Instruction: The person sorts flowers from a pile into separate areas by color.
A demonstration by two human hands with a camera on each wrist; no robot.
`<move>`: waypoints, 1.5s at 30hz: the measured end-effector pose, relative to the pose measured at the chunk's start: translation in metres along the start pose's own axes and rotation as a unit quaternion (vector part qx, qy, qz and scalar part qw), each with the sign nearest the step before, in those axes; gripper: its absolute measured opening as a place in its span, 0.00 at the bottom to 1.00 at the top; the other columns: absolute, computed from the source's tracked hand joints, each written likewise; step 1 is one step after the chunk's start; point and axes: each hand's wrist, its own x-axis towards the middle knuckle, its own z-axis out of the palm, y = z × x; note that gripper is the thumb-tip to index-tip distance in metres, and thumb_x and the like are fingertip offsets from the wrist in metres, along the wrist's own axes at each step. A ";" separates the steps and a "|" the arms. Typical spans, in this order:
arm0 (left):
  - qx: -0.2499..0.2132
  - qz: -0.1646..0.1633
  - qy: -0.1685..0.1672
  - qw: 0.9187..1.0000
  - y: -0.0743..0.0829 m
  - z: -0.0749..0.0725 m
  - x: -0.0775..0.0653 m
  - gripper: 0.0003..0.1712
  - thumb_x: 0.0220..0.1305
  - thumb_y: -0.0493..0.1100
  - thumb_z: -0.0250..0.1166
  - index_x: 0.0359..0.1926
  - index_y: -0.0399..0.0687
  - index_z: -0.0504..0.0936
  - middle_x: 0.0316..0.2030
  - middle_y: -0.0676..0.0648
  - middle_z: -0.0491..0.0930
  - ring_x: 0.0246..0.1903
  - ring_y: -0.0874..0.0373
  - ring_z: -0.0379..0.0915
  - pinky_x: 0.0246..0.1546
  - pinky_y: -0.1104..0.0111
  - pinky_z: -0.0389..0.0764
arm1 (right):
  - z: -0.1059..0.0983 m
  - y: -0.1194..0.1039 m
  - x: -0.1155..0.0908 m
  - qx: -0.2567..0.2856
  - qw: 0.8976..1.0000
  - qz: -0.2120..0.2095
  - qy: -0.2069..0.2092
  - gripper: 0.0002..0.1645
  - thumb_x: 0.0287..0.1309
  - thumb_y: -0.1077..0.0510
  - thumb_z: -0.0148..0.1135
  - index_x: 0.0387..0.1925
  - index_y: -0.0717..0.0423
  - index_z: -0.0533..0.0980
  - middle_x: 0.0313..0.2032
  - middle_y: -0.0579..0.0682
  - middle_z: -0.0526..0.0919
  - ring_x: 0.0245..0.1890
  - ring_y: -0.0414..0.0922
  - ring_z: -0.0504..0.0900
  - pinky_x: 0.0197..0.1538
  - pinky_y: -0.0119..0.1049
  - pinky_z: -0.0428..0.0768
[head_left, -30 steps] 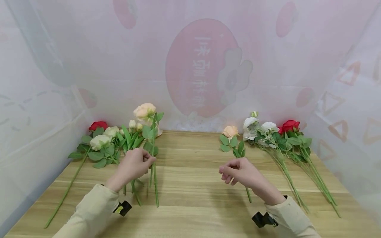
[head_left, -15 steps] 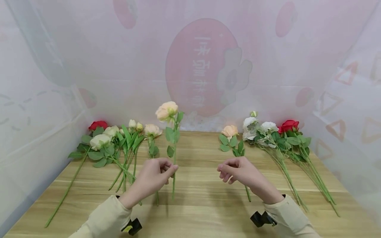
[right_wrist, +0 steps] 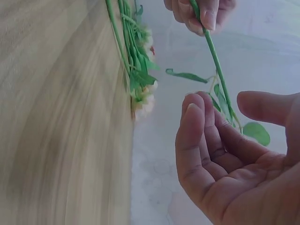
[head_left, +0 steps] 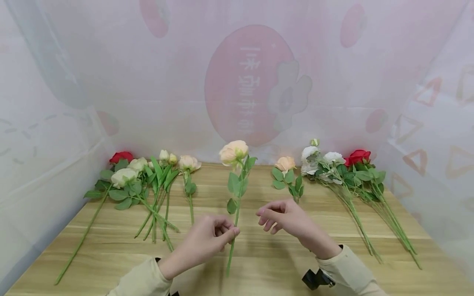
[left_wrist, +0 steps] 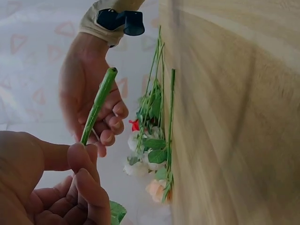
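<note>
In the head view my left hand (head_left: 207, 240) pinches the green stem of a peach rose (head_left: 234, 153) between thumb and fingertips, holding it upright over the middle of the table. The left wrist view shows the cut stem end (left_wrist: 101, 103) sticking out past the thumb. My right hand (head_left: 286, 220) hovers just right of the stem with loosely bent fingers and nothing in them. From the right wrist, its thumb (right_wrist: 262, 107) stands apart from the fingers, and the stem (right_wrist: 216, 61) passes beyond them. Behind the right hand lies another peach rose (head_left: 285, 164), its stem partly hidden.
On the left of the wooden table (head_left: 122, 267) lie a red rose (head_left: 121, 156), pale green roses (head_left: 124, 177), tulips (head_left: 164, 155) and a pale peach flower (head_left: 189, 163). White flowers (head_left: 310, 155) and a red rose (head_left: 358, 157) lie on the right. A printed curtain (head_left: 177, 82) encloses the table.
My left hand has carried the peach rose rightward from the left group to the middle, and lowered it toward me. My right hand has shifted slightly left.
</note>
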 end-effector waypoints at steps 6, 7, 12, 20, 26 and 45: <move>-0.017 0.022 -0.021 0.999 0.000 0.010 -0.003 0.09 0.67 0.43 0.66 0.30 0.46 0.84 0.22 0.58 0.81 0.14 0.64 0.73 0.15 0.71 0.75 | 0.013 0.000 0.000 -0.004 1.000 -0.005 -0.016 0.16 0.67 0.53 0.62 0.46 0.62 0.82 0.34 0.55 0.84 0.34 0.50 0.82 0.37 0.43 0.81; -0.020 0.024 -0.025 0.999 0.000 0.012 -0.004 0.09 0.67 0.43 0.66 0.30 0.46 0.84 0.22 0.58 0.81 0.14 0.64 0.73 0.15 0.71 0.75 | 0.015 0.000 0.000 -0.006 1.000 -0.007 -0.018 0.16 0.66 0.52 0.63 0.45 0.62 0.82 0.33 0.55 0.84 0.33 0.50 0.82 0.36 0.42 0.81; -0.028 0.028 -0.042 0.998 0.001 0.016 -0.006 0.09 0.68 0.43 0.66 0.30 0.46 0.84 0.22 0.58 0.81 0.14 0.65 0.74 0.16 0.71 0.76 | 0.025 0.001 0.000 -0.016 0.999 -0.030 -0.030 0.14 0.65 0.53 0.65 0.39 0.61 0.84 0.29 0.56 0.84 0.29 0.51 0.82 0.32 0.39 0.80; -0.010 0.041 -0.048 0.998 0.004 0.020 -0.007 0.08 0.67 0.40 0.66 0.29 0.47 0.83 0.21 0.59 0.80 0.15 0.68 0.74 0.17 0.72 0.77 | 0.030 0.000 -0.003 -0.042 0.997 -0.062 -0.023 0.14 0.65 0.58 0.65 0.27 0.64 0.81 0.23 0.56 0.80 0.23 0.45 0.77 0.27 0.35 0.76; 0.016 0.031 -0.067 0.997 0.004 0.018 -0.005 0.07 0.66 0.40 0.66 0.30 0.46 0.83 0.21 0.56 0.80 0.16 0.68 0.73 0.18 0.72 0.75 | 0.014 0.003 0.000 -0.075 0.995 -0.066 0.009 0.12 0.64 0.62 0.64 0.25 0.64 0.80 0.20 0.51 0.80 0.21 0.44 0.76 0.25 0.32 0.75; 0.062 0.033 -0.082 0.994 0.001 0.008 -0.006 0.08 0.68 0.42 0.64 0.30 0.48 0.83 0.20 0.58 0.78 0.17 0.69 0.71 0.20 0.73 0.74 | -0.073 0.022 0.016 -0.166 0.978 0.030 0.125 0.14 0.68 0.64 0.58 0.27 0.65 0.80 0.19 0.53 0.77 0.19 0.43 0.73 0.24 0.35 0.72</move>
